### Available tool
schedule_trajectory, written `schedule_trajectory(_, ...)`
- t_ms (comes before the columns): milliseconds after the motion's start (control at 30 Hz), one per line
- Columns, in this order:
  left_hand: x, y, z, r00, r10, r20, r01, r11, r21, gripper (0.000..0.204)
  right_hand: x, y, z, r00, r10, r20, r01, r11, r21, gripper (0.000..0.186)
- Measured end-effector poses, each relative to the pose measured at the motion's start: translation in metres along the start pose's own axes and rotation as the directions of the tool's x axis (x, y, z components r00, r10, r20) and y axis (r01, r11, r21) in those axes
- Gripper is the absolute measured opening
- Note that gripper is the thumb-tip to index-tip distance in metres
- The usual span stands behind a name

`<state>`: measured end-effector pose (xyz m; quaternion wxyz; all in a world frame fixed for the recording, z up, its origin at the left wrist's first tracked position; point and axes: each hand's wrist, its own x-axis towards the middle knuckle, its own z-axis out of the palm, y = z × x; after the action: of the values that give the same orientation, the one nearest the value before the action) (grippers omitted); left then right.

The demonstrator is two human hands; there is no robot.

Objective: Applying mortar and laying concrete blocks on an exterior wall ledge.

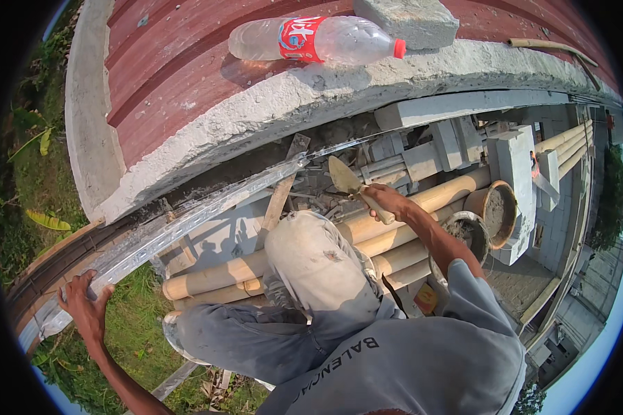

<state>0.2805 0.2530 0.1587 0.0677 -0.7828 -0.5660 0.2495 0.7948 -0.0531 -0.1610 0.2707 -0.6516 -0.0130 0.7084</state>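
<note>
My right hand is closed round the handle of a pointed trowel. Its blade, coated with dried mortar, points away from me over the gap below the wall edge. At the far left, my left hand rests with spread fingers on the end of a long shiny metal strip. That strip runs along the concrete-edged wall top. To the right of my right forearm sit two buckets: one holds grey mortar, and the nearer one is partly hidden by the arm.
Thick bamboo poles run beneath my legs. A plastic bottle with a red label lies on the red corrugated roof, beside a grey block. Pale blocks are stacked at the right. Grass shows far below.
</note>
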Motion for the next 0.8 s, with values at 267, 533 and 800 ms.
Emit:
schedule_trajectory(267,-0.001,-0.016,0.022,0.985,0.08,-0.15,-0.081,0.997,-0.002,0.07,0.044,0.07,0.074,0.852,-0.155,-0.5,0.4,0.81,0.428,0.039)
schedule_trajectory(533,0.003,-0.013,0.023,0.996,0.06,-0.064,-0.064,0.996,-0.061,0.072,0.128,0.044,0.116,0.882,-0.309,-0.355,0.405,0.884,0.235,0.045)
schedule_trajectory(800,-0.001,-0.011,0.01,0.999,0.02,-0.051,-0.02,1.0,0.0,0.069,0.056,0.056,0.038,0.792,-0.518,-0.323,-0.004,0.525,-0.851,0.043)
